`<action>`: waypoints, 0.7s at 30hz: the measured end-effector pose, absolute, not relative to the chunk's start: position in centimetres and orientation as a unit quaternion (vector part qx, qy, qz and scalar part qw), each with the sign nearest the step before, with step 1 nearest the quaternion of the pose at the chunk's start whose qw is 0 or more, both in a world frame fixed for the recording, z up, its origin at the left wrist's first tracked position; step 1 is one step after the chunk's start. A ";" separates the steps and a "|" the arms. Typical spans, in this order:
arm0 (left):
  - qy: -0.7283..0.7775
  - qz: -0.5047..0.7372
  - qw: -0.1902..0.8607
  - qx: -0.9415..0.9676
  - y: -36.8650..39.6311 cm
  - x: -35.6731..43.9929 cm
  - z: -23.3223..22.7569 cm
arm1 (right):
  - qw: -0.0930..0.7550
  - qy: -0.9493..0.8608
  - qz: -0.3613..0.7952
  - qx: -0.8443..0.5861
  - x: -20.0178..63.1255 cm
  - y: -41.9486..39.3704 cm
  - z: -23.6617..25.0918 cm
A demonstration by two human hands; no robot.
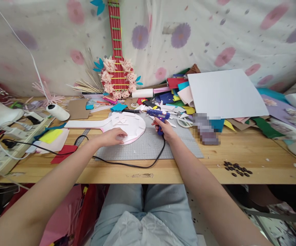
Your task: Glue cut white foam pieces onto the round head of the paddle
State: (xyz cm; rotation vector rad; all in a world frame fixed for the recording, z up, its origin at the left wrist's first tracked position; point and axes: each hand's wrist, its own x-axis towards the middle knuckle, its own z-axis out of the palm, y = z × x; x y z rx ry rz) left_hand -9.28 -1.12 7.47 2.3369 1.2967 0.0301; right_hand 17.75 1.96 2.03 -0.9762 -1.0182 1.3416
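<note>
Scraps crowd behind; right hand grips glue gun, left hand flat on cutout.

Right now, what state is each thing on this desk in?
Glue gun: held in the right hand, nozzle pointing left, cord trailing over the mat.
White guitar cutout: lying flat, left hand pressing its edge.
Cutting mat: flat under the cutout.
Red guitar: upright against the wall.
White board: resting tilted on the paper pile.
Thread spool: on its side.
</note>
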 end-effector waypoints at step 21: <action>0.478 0.008 0.228 0.848 -0.6 -9.2 7.0 | 0.555 -0.438 0.566 -0.423 17.6 1.7 2.2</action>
